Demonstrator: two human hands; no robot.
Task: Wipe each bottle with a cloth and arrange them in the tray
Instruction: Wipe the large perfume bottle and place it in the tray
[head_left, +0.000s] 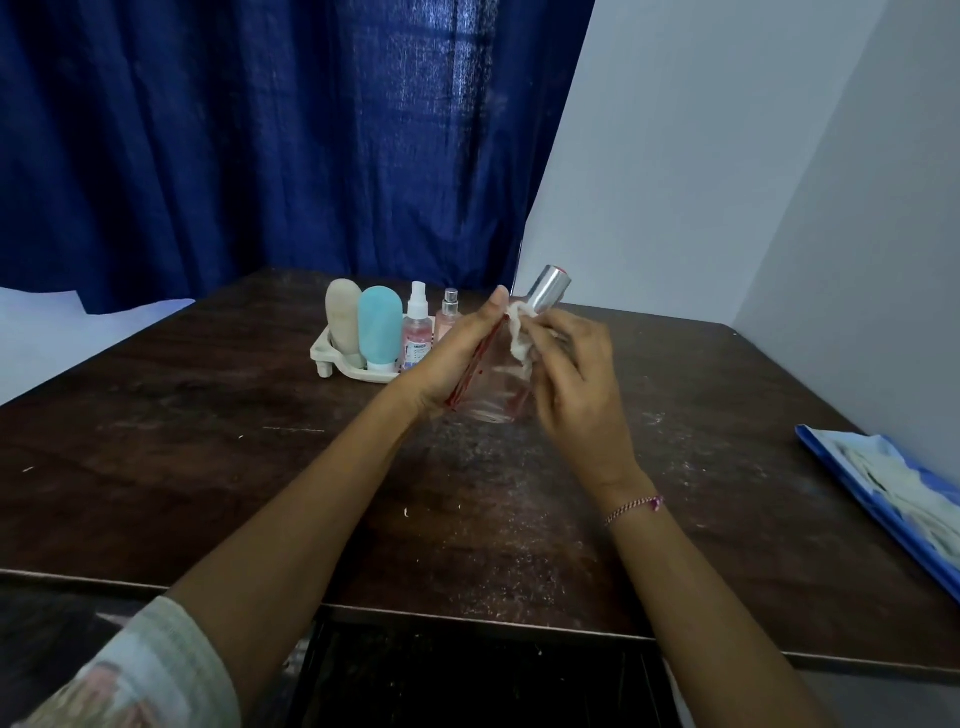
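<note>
No wording can be read anywhere: the white label (415, 352) on the pink spray bottle (417, 326) standing in the white tray (323, 357) carries a dark heading and lines of small print, all too small and blurred to make out.

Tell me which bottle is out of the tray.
The clear bottle with the silver cap: the left hand holds it tilted while the right hand wipes it with a cloth. The other four stand in the tray.
</note>
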